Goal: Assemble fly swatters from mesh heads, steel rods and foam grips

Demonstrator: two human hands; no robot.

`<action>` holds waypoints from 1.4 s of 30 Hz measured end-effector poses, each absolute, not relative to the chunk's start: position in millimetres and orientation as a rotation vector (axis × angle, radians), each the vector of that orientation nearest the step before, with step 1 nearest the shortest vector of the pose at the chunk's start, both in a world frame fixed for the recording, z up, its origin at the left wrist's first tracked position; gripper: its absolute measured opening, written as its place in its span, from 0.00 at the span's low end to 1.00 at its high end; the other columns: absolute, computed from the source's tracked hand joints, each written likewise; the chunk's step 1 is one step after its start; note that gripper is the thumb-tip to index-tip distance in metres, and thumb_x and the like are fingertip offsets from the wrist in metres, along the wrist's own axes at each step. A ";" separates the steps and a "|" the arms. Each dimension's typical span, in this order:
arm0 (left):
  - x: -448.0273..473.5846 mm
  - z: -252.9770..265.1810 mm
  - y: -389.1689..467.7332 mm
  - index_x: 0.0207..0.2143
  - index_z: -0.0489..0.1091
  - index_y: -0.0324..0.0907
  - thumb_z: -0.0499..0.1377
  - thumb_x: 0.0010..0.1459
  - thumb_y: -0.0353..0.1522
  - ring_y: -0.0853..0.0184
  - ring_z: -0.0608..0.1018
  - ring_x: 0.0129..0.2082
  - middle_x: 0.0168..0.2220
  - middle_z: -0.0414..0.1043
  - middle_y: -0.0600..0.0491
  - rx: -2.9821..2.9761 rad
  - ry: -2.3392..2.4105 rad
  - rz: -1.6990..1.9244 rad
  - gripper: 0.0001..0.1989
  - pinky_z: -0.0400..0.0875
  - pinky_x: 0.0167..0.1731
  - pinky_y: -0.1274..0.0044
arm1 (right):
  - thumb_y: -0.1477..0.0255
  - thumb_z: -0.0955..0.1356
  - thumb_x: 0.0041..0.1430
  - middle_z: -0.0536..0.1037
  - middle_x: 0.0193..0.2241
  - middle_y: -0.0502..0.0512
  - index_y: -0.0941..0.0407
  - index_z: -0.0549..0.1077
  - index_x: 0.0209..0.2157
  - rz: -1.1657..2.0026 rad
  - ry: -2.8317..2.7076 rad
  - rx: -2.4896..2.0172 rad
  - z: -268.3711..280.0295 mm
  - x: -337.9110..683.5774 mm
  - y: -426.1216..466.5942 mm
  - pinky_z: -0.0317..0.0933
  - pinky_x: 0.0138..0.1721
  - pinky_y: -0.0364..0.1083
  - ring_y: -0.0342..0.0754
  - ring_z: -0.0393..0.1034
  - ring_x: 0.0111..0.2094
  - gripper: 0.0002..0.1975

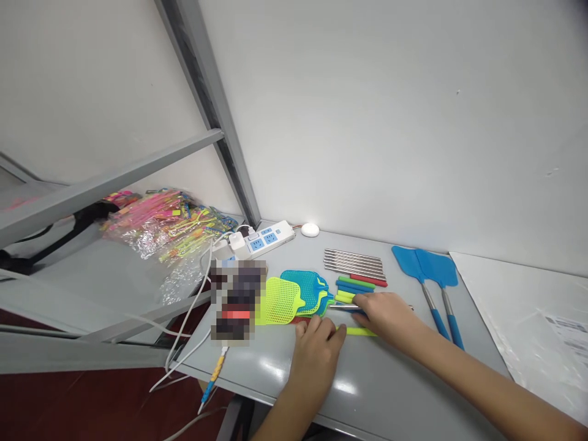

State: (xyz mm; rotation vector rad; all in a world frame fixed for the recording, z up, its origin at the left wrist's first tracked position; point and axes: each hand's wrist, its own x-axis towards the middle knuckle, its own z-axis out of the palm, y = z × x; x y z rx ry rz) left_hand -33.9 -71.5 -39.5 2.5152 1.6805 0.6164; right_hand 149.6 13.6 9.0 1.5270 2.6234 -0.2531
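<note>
The right hand (379, 315), right of centre in the lower half of the frame, was closed around a thin metal rod (340, 307), which lay nearly level and showed on both sides of the fist. Its left end pointed toward the flat mesh heads near the centre. The left hand (316, 346), at lower centre, had its fingers bent and lowered beside a yellow-green tube (361, 331) and a partly covered red piece (301, 320); whether it gripped anything could not be told.

Left of the hands, a yellow-green mesh head (279, 300) overlapped blue mesh heads (299, 286) on the grey worktop (390, 380). Above the right hand were a green tube (356, 282), a blue tube (354, 287) and a red tube (375, 280), just below a row of metal rods (353, 262). Two blue fly swatters (438, 268) with metal shafts and blue handles lay to the right.

At the right edge, a white package (519, 300) bore a printed label (569, 327), its dark lines too small to read. At centre left, a pixelated patch (239, 300) hid whatever it covered. Above it sat a white power strip (282, 231) with blue sockets, any brand on it unreadable. Further left lay clear bags of colourful items (160, 220), their print also too small to make out.
</note>
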 end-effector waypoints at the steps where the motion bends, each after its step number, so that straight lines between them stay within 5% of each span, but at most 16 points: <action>1: -34.3 -38.2 -71.9 0.50 0.70 0.49 0.52 0.65 0.26 0.62 0.71 0.36 0.34 0.72 0.52 2.522 1.669 0.597 0.15 0.54 0.33 0.69 | 0.69 0.67 0.59 0.79 0.28 0.57 0.54 0.72 0.30 -0.256 2.615 1.537 9.0 149.1 12.4 0.42 0.23 0.45 0.50 0.72 0.25 0.05; 11: -11.0 -28.8 -49.5 0.41 0.71 0.44 0.54 0.65 0.27 0.61 0.72 0.33 0.28 0.71 0.52 2.545 1.666 0.607 0.08 0.56 0.32 0.68 | 0.69 0.63 0.59 0.75 0.25 0.53 0.54 0.64 0.35 -0.363 2.588 1.789 52.4 144.9 22.1 0.44 0.22 0.44 0.48 0.67 0.23 0.03; 16: -28.7 -16.6 -51.5 0.41 0.72 0.46 0.54 0.65 0.30 0.62 0.72 0.33 0.30 0.72 0.53 2.550 1.617 0.710 0.07 0.60 0.33 0.70 | 0.70 0.62 0.61 0.77 0.27 0.53 0.54 0.66 0.40 -0.294 2.668 1.569 55.9 113.6 37.3 0.43 0.23 0.44 0.49 0.70 0.25 0.06; 21: -94.5 -19.3 -72.6 0.55 0.66 0.43 0.56 0.64 0.30 0.56 0.70 0.50 0.51 0.68 0.44 2.397 1.786 0.921 0.17 0.66 0.49 0.64 | 0.60 0.64 0.63 0.79 0.28 0.55 0.52 0.71 0.42 -0.170 2.724 1.403 39.2 96.3 43.8 0.42 0.24 0.45 0.53 0.73 0.27 0.13; 26: -123.2 -35.5 -80.1 0.60 0.59 0.39 0.54 0.64 0.30 0.52 0.61 0.62 0.62 0.58 0.40 2.338 1.913 0.828 0.22 0.63 0.58 0.60 | 0.63 0.66 0.62 0.80 0.27 0.54 0.50 0.73 0.45 -0.063 2.748 1.333 26.9 95.0 47.8 0.42 0.24 0.45 0.54 0.74 0.27 0.11; 34: -116.1 -39.2 -72.4 0.56 0.64 0.41 0.52 0.64 0.25 0.54 0.71 0.54 0.55 0.69 0.43 2.407 1.841 0.878 0.18 0.70 0.50 0.59 | 0.80 0.66 0.58 0.81 0.28 0.51 0.52 0.73 0.42 0.070 2.842 1.196 24.0 102.7 43.4 0.38 0.23 0.46 0.49 0.74 0.26 0.13; 42: -113.5 -36.5 -65.9 0.56 0.65 0.42 0.53 0.63 0.22 0.60 0.71 0.57 0.55 0.70 0.45 2.375 1.680 1.226 0.20 0.69 0.56 0.64 | 0.76 0.62 0.66 0.80 0.27 0.54 0.58 0.72 0.45 0.409 3.202 0.984 26.4 158.4 26.3 0.51 0.27 0.46 0.46 0.72 0.26 0.10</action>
